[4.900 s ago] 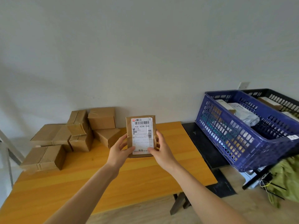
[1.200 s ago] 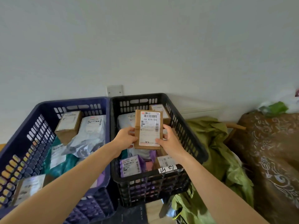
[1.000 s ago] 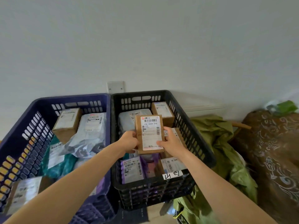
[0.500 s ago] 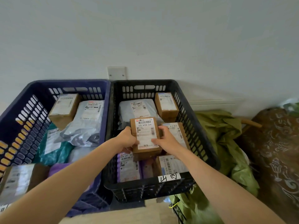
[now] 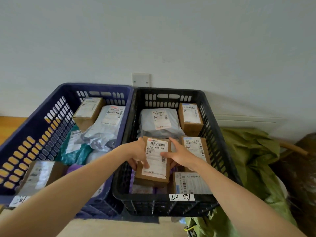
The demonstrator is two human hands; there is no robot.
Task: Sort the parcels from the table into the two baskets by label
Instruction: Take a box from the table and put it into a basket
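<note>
Fingers (image 5: 145, 163) of left hand (image 5: 136, 154) and right hand (image 5: 181, 156) grasp brown box (image 5: 153, 171), label up, inside black basket (image 5: 150, 201). Blue basket (image 5: 34, 134) at 9 o'clock.

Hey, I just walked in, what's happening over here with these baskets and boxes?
A person is sorting parcels. Both hands hold a brown parcel with a white shipping label: the left hand at its left edge, the right hand at its right, thumbs on the label. The parcel is low inside the black basket, on top of other parcels, and is not yet let go. The blue basket to the left also holds several parcels.
</note>
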